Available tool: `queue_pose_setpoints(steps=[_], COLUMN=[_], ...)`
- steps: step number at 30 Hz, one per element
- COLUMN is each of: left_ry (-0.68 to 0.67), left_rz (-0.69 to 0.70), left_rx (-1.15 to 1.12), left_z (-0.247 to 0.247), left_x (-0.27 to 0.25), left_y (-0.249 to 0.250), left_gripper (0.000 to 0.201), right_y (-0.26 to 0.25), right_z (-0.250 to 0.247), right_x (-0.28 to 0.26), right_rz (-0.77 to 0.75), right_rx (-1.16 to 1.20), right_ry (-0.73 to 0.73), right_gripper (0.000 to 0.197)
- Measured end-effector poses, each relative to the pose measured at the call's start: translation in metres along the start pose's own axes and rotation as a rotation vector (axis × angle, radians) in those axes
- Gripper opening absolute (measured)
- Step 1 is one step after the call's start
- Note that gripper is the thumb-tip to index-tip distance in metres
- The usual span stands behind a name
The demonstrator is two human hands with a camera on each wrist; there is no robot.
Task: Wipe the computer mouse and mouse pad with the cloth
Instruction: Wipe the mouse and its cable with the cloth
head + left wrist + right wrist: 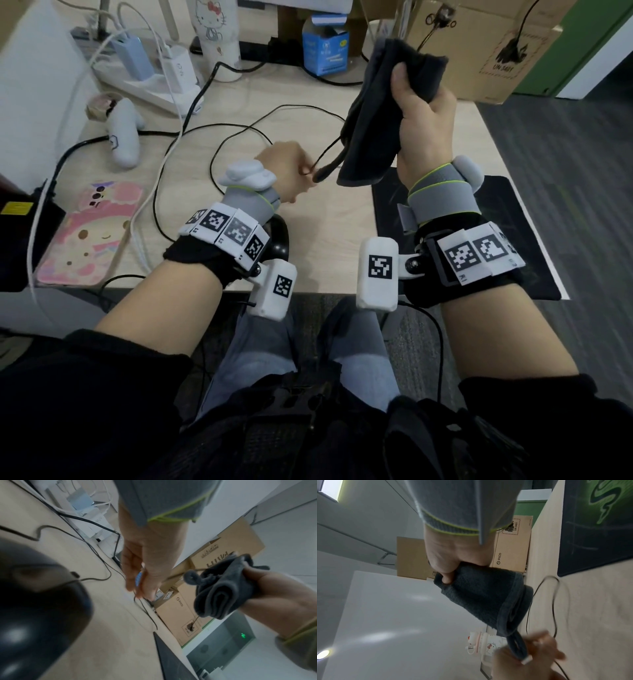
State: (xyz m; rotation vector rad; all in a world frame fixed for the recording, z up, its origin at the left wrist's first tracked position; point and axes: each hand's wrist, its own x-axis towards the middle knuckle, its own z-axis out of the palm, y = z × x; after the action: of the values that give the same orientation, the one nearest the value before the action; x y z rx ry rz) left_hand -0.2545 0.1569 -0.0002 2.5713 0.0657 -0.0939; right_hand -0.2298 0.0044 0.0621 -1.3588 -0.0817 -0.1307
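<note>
My right hand [418, 96] holds a folded dark grey cloth [373, 137] raised above the desk; the right wrist view shows the fingers [447, 574] curled into the cloth [484, 595]. My left hand [305, 173] pinches the thin black mouse cable [239, 128] just below the cloth's hanging loop. The black mouse [281, 236] lies on the desk under my left wrist and looms large in the left wrist view [34, 608]. The black mouse pad [503, 205] with a green logo [607, 500] lies on the desk under my right wrist.
A white power strip [147, 82] with chargers, a white controller [123, 133] and a phone in a pink case [89, 236] fill the left of the desk. A cartoon-cat cup [217, 37], a blue box [325, 44] and cardboard boxes [479, 51] stand behind.
</note>
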Motion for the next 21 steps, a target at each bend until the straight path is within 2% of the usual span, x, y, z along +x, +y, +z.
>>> queue_pose_setpoints(steps=[1,3,5,8,10,12,15,21], left_ry=[0.006,0.014,-0.003,-0.040,-0.106,-0.116,-0.112,-0.067], left_rz=[0.083,0.198,0.216,0.123,0.028,-0.035,-0.061,-0.056], left_rx=[-0.026,-0.062,-0.066,0.036,0.094,0.123,0.147,0.225], left_z=[-0.003,-0.007,-0.005,0.004,0.011,0.013,0.014,0.013], left_x=[-0.003,-0.007,-0.006,-0.002,0.001,0.004,0.004,0.004], left_y=[0.010,0.027,0.035,0.027,0.013,0.006,0.003,-0.003], left_gripper=[0.013,0.027,0.028,0.016,0.021,0.021,0.021,0.016], right_y=[0.001,0.003,0.004,0.002,0.004,0.009,0.017,0.020], right_z=[0.000,0.002,0.003,0.001,0.001,0.005,0.008,0.007], right_x=[0.001,0.000,0.000,0.000,-0.001,-0.003,-0.006,-0.007], right_rz=[-0.002,-0.011,-0.020,-0.035,-0.042,-0.041,-0.044,-0.101], right_rx=[-0.015,-0.055,-0.079,-0.087,-0.103,-0.153,-0.227,-0.203], right_ry=[-0.004,-0.017,-0.020,-0.010,-0.004,-0.008,-0.030,-0.082], right_gripper=[0.012,0.008,0.006,0.006,0.007,0.009,0.016,0.009])
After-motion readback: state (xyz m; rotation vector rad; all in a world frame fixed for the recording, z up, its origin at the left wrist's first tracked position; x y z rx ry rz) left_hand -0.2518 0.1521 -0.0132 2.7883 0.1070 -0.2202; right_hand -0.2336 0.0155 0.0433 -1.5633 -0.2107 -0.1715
